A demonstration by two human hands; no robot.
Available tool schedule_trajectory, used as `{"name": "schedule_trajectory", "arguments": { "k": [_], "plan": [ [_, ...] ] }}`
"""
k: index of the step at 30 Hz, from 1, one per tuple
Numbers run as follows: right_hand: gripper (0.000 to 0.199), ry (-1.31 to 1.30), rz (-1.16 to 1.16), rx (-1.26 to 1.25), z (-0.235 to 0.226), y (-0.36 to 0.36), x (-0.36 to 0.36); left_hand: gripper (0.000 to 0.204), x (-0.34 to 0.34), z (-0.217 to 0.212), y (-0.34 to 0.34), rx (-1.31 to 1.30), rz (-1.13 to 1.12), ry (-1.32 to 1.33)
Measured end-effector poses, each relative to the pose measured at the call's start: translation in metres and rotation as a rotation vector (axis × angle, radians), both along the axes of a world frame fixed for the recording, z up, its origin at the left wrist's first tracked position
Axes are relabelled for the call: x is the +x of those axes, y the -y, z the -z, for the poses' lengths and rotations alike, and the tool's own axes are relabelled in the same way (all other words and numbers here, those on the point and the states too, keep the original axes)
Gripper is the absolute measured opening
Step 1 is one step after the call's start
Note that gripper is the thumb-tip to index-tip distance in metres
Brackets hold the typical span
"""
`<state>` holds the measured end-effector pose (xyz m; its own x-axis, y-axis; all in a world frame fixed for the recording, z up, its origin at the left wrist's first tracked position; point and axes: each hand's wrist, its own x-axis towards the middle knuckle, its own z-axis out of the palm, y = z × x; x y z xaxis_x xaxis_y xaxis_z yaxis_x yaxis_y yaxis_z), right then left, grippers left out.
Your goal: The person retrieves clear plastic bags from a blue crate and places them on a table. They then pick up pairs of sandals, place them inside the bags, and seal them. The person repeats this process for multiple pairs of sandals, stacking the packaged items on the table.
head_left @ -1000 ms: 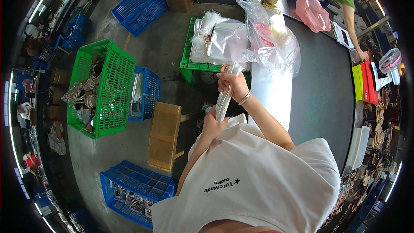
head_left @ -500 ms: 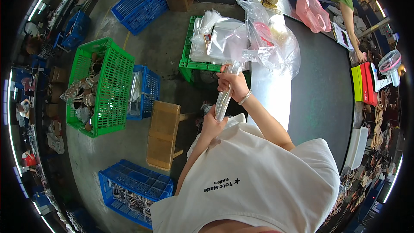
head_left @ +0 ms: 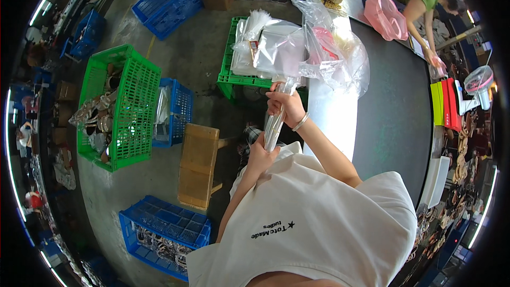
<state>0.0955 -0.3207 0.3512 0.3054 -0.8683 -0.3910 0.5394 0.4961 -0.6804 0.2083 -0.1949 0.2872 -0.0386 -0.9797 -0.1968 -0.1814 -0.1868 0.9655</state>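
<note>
Both my hands are closed around one long, narrow bundle of clear plastic (head_left: 274, 125), which looks like rolled or folded plastic bags. My left hand (head_left: 263, 155) grips its lower end, close to my white shirt. Higher up, my right hand (head_left: 286, 107), with a bangle at the wrist, wraps the upper part. Just beyond the bundle's top end lies a stack of clear plastic bags (head_left: 279, 48) on an upturned-looking green crate (head_left: 244, 79). A crumpled clear plastic bag (head_left: 332, 53) with something pink inside rests beside the stack, on the table's edge.
A dark-topped table (head_left: 393, 111) runs along my right. To the left are a green basket (head_left: 141, 111) of bundled goods, a blue crate (head_left: 183, 106), a wooden stool (head_left: 199, 167) and a blue basket (head_left: 164, 228). Another person (head_left: 417, 0) bends over the table's far end, near a fan (head_left: 478, 82).
My hands keep their hold on the plastic bundle, nearly unmoved. The view shifts slightly. At the far end, the other person's hands have come together over a small pinkish item.
</note>
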Motion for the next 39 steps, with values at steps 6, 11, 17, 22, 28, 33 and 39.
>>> {"name": "schedule_trajectory", "arguments": {
  "k": [6, 11, 17, 22, 28, 33, 39],
  "plan": [
    [0.012, -0.024, -0.047, 0.003, 0.011, 0.012, 0.012, 0.034, 0.011, 0.005, 0.007, 0.116, -0.001, -0.019],
    [0.047, 0.154, -0.126, 0.118, 0.018, 0.065, 0.019, 0.031, 0.021, 0.006, 0.033, 0.122, -0.145, -0.189],
    [0.048, -1.49, -0.155, -0.361, 0.13, 0.198, 0.041, 0.024, 0.072, 0.008, 0.072, 0.351, -0.475, -0.339],
    [0.059, -1.657, -0.367, -0.335, 0.171, 0.232, 0.067, 0.025, 0.121, -0.003, 0.106, 0.355, -0.648, -0.338],
    [0.022, -1.47, -0.326, -0.329, 0.185, 0.245, 0.057, 0.025, 0.156, -0.029, 0.158, 0.306, -0.84, -0.332],
    [0.022, -1.448, 0.01, -0.304, 0.173, 0.249, 0.048, 0.026, 0.189, -0.028, 0.216, 0.359, -0.912, -0.443],
    [0.022, -1.297, 0.375, -0.133, 0.134, 0.285, 0.054, 0.03, 0.267, -0.002, 0.324, 0.451, -0.74, -0.363]
  ]
}}
